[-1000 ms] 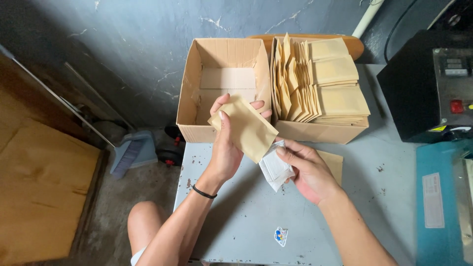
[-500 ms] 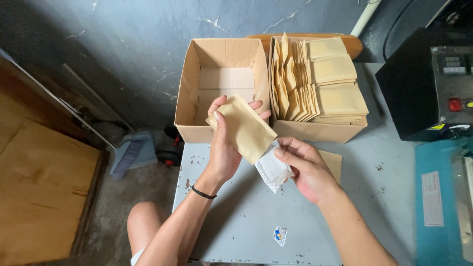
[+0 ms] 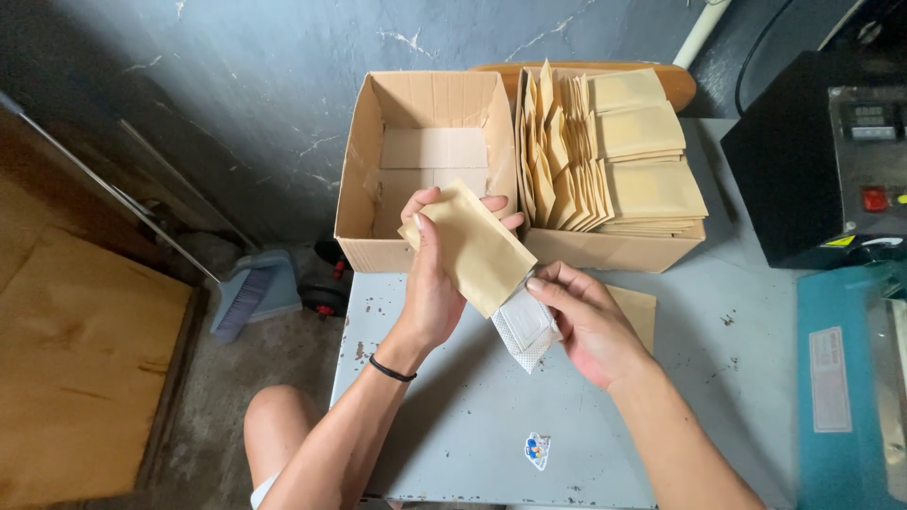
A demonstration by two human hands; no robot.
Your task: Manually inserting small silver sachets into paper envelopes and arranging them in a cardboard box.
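My left hand (image 3: 433, 283) grips a tan paper envelope (image 3: 472, 244), held tilted above the near edge of the table. My right hand (image 3: 586, 316) pinches a white sachet (image 3: 525, 329) whose upper end sits inside the envelope's open mouth. Beneath my right hand another tan envelope (image 3: 635, 312) lies flat on the grey metal table (image 3: 472, 416).
An open cardboard box (image 3: 364, 170), almost empty, stands at the table's far edge. Next to it a second box (image 3: 605, 247) holds several stacked tan envelopes (image 3: 647, 142). A black machine (image 3: 831, 161) and a blue sealer (image 3: 850, 378) stand at the right. A dustpan (image 3: 248, 295) lies on the floor.
The white sachet has slid a little further into the envelope's mouth, pushed by my right hand. My left hand has kept the envelope nearly in place.
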